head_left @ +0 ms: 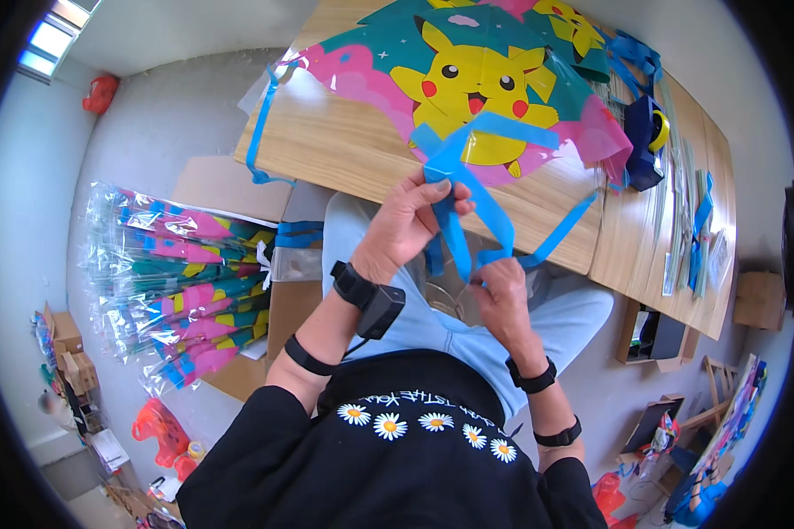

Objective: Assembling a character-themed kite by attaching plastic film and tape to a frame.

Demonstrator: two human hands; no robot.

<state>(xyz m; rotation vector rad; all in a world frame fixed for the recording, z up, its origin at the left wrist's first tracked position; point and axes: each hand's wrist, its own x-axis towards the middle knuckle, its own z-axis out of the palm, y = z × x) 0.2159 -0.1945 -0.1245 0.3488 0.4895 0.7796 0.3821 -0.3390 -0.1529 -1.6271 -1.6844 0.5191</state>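
My left hand [406,220] is closed around a folded bunch of blue ribbon [485,198], held up over the near edge of the table. Loose ends of it fan out above my fingers. Lower and to the right, my right hand [503,295] has its fingers pinched together at a hanging loop of the same ribbon. Beyond my hands, a kite-like printed sheet [472,75] with a big yellow cartoon creature on green and pink lies across the wooden table [353,159]. Blue ribbon tails [258,141] hang from its left corner, and another strip runs by its right corner.
A dark blue tape dispenser [644,154] stands right of the sheet, near thin clear rods [666,212] and more blue ribbon [635,57]. Several plastic-wrapped folded kites [185,291] lie on cardboard at my left. Red bags [161,432] and boxes [759,300] stand on the floor.
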